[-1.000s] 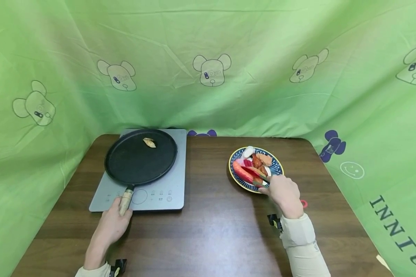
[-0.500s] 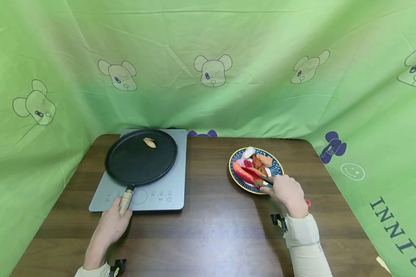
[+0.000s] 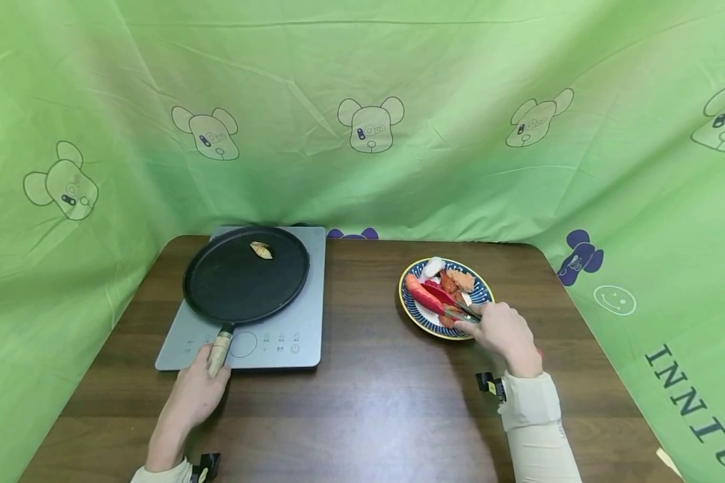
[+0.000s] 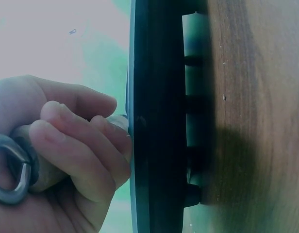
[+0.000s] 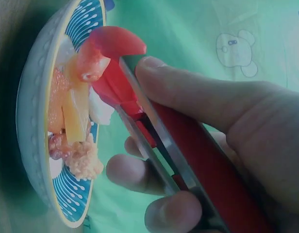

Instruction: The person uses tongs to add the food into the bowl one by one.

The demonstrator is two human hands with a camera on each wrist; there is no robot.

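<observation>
My left hand [image 3: 199, 386] grips the pale handle [image 3: 219, 352] of a flat black pan [image 3: 246, 272]; the left wrist view shows its fingers [image 4: 91, 150] curled round it. A small brownish-yellow piece of food [image 3: 261, 250] lies in the pan. My right hand [image 3: 503, 335] holds red-tipped tongs [image 5: 174, 145] over a blue-patterned plate [image 3: 406, 310], thumb on one arm and fingers on the other. Between the tongs' tips is a long red-orange, sausage-like piece of food [image 3: 419, 292], partly hidden by them. Several other food pieces [image 3: 459, 280] lie on the plate, one white [image 3: 434, 266].
The pan stands on a grey induction cooktop [image 3: 305, 322] at the left of the brown wooden table [image 3: 362, 396]. A green printed curtain [image 3: 362, 188] hangs behind the table and along both sides. Bare wood lies between cooktop and plate.
My right hand has shifted slightly right, and the tongs have come together on the sausage-like piece. That piece has moved slightly up in the view, covering a pink piece. The left hand and pan stay put.
</observation>
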